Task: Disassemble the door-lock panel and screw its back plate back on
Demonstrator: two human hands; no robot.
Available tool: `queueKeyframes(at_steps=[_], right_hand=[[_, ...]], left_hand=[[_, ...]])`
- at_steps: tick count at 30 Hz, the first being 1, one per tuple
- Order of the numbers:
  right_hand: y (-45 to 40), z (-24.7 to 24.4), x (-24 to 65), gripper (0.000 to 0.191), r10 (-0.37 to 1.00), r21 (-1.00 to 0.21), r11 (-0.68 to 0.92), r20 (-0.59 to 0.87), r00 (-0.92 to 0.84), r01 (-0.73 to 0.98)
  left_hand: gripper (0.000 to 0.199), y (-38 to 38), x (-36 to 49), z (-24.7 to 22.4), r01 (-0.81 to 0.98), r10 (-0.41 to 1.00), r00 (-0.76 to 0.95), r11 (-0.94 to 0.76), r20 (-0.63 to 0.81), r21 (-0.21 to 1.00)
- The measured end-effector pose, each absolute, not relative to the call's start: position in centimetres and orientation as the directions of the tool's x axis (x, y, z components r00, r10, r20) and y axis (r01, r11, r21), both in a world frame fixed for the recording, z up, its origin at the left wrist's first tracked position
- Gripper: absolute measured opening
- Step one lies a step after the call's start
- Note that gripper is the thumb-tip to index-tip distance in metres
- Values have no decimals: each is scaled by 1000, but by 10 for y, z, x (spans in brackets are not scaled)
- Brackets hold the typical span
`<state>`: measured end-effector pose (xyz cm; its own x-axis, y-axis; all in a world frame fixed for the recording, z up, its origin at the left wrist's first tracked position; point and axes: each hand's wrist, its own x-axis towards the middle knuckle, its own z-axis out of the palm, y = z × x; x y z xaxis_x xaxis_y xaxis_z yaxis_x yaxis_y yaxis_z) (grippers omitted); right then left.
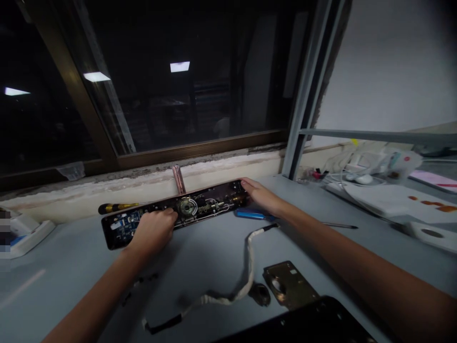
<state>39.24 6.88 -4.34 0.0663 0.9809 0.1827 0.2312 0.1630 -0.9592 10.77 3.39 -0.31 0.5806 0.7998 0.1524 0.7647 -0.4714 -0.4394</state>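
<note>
A long, narrow black electronic housing is tilted up above the table near the window wall, its open inside facing me. A blue circuit board fills its left end; a round metal mechanism and thin white wires lie further right. My left hand is closed over the housing left of the round part, with its fingertips hidden. My right hand grips the right end, thumb at the top corner. A white-wrapped cable with black ends lies on the table in front of the housing.
A yellow-and-black screwdriver and a copper-coloured cylinder are behind the housing. Near it lie a blue object and a thin pen-like tool. Closer are a metal plate, an oval part and a black panel.
</note>
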Motion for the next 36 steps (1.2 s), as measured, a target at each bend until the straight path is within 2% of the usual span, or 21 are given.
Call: queueKeyframes(at_steps=[8, 12, 16, 23, 29, 32, 36], right_hand=[[69, -44, 391, 30, 981, -960, 165, 183, 63, 225], [71, -47, 392, 33, 980, -960, 170, 188, 62, 224], [71, -47, 392, 34, 980, -959, 171, 190, 62, 225], [73, -47, 394, 30, 976, -953, 189, 210, 65, 237], [71, -47, 394, 32, 980, -958, 166, 187, 72, 235], [70, -45, 393, 32, 981, -959, 161, 181, 68, 231], [69, -43, 392, 33, 981, -960, 159, 180, 71, 232]], left_hand=[[25, 36, 105, -2, 671, 731, 676, -560, 92, -487], [24, 37, 104, -5, 669, 719, 685, -553, 122, -496], [22, 37, 100, -6, 623, 648, 741, -564, 178, -542], [20, 42, 90, -15, 626, 503, 778, -568, 376, -535], [16, 42, 88, -15, 707, 394, 699, -512, 597, -489], [29, 45, 88, -12, 741, 443, 664, -498, 603, -450], [47, 50, 89, -9, 790, 612, 611, -518, 502, -329]])
